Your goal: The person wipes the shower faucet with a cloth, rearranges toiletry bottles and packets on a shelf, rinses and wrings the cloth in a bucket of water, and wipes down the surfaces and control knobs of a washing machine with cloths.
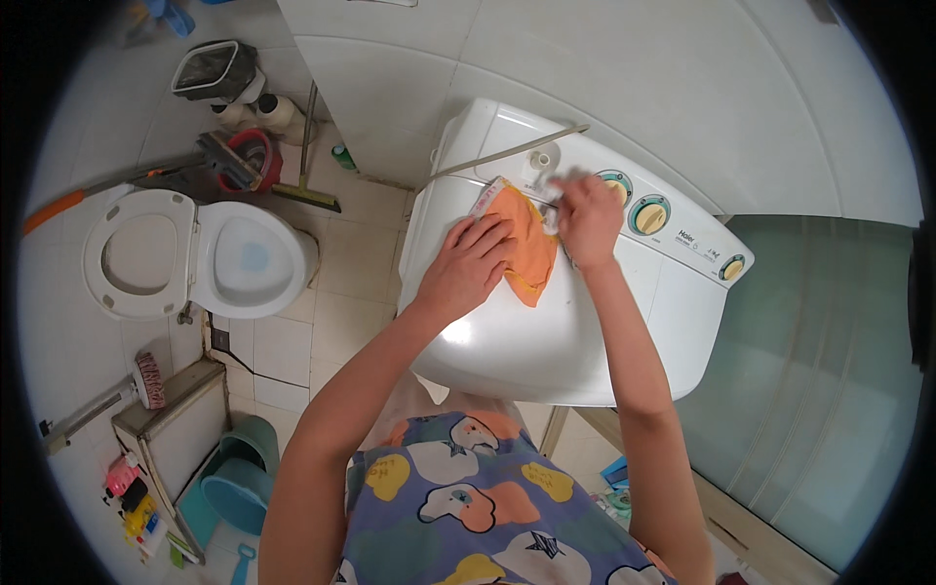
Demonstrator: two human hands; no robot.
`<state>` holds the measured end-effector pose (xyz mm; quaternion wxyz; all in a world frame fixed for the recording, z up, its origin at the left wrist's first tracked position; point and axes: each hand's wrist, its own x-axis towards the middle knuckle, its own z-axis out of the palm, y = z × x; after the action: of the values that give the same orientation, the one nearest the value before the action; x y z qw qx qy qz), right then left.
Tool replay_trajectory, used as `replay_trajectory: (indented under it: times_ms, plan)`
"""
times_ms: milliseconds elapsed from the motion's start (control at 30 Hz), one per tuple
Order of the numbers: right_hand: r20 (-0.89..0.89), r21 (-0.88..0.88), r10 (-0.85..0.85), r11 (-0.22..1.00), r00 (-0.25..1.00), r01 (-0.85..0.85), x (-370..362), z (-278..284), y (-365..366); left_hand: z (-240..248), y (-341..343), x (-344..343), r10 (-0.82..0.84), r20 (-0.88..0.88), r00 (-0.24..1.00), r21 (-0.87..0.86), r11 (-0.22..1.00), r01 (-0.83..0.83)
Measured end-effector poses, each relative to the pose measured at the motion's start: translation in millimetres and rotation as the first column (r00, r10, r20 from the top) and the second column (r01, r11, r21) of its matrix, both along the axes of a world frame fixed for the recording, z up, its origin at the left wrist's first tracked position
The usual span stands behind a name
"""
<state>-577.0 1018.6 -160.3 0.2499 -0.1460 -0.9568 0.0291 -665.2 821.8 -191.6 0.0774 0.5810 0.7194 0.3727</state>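
Note:
An orange cloth (529, 244) with yellow edging and a pale printed strip lies on the white washing machine (497, 336). My left hand (466, 268) rests flat over the cloth's left side, fingers stretched out and pressing it to the lid. Just right of the cloth, my right hand (589, 219) hovers near the control panel with curled fingers, slightly blurred. Something whitish shows by its fingertips, too smeared to name. Yellow-and-green dials (649, 216) sit beyond that hand, and a grey hose (507, 153) crosses the machine's back left corner.
To the left stands a toilet (255, 258) with its seat raised. Behind it are a red basin (255, 156), a broom (307, 195) and a black-lined bin (214, 70). Teal buckets (239, 492) sit at lower left. A frosted glass panel (799, 370) borders the machine's right side.

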Motion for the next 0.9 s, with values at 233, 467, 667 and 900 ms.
replay_trajectory:
  times_ms: [233, 467, 667, 900]
  plan:
    - [-0.064, -0.037, -0.202, 0.979, 0.977, 0.2, 17, -19, -9, 1, 4, 0, -0.032, 0.02, 0.999, 0.033, 0.999, 0.032]
    - [0.241, -0.403, -0.499, 0.729, 0.832, 0.554, 64, -2, -40, -2, 2, -2, -0.022, 0.055, 0.998, 0.085, 0.996, 0.018]
    - [0.103, -0.986, -0.666, 0.031, 0.739, 0.165, 139, 9, -26, -7, 7, 3, 0.022, 0.037, 0.999, 0.106, 0.994, -0.026]
    - [-0.351, -0.936, -0.826, 0.292, 0.441, -0.197, 176, 71, -55, 16, 69, 86, -0.191, 0.522, 0.831, 0.132, 0.981, 0.143]
